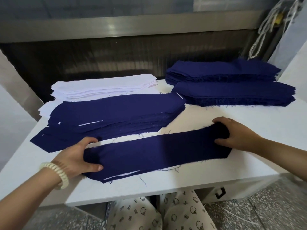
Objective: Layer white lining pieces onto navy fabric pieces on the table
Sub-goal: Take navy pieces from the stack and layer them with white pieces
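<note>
Navy fabric piece [157,151] lay flat on worktop [216,117] nr front edge, left hand [78,156] gripped its L end, right hand [235,135] gripped its R end, white lining stack [103,87] well behind, back-left.

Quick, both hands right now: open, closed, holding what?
Left hand: grips the left end of the navy strip.
Right hand: grips its right end.

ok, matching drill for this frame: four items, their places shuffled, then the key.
1. white lining stack
2. navy strip
3. twin navy stacks
4. beaded bracelet

A. back right
B. left wrist
C. near edge, gripped at both ends
D. back left

Pairs: 1-D, 2-C, 3-A, 4-B
</note>
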### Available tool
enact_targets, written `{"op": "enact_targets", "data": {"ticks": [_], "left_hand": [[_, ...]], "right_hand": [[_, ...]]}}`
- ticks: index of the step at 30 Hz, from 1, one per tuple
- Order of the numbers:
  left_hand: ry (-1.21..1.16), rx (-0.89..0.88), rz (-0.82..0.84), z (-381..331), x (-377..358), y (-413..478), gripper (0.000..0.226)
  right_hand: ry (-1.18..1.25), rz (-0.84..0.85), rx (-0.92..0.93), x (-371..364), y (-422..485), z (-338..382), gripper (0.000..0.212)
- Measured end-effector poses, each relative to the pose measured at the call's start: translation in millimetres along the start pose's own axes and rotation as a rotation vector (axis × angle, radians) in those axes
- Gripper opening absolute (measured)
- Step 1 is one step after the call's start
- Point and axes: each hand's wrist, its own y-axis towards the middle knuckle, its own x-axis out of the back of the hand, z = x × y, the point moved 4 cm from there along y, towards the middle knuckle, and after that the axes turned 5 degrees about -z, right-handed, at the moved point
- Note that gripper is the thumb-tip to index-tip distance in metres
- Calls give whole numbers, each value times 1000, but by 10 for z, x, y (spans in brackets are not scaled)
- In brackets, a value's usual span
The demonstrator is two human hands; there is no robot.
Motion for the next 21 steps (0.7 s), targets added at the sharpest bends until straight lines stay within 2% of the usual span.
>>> {"op": "enact_targets", "data": {"ticks": [4,8,10,14,17,21], "left_hand": [[-217,-63,-143,-10,11,-51,73],[-454,-57,-197,-4,33,-111,62],[-618,-26,-204,-1,66,-111,63],[-1185,150,-160,18,104,-80,63],[-1478,261,-173,50,136,7,60],[-1649,341,-215,22,191,159,31]], "right_hand": [[181,-51,-96,65,81,-26,65],[362,11,-261,107,166,-85,45],[394,-11,-243,135,197,-77,36],[439,-112,-149,222,213,28,33],[474,-152,-84,307,286,116,32],[499,-276,-33,398,475,245,28]]}}
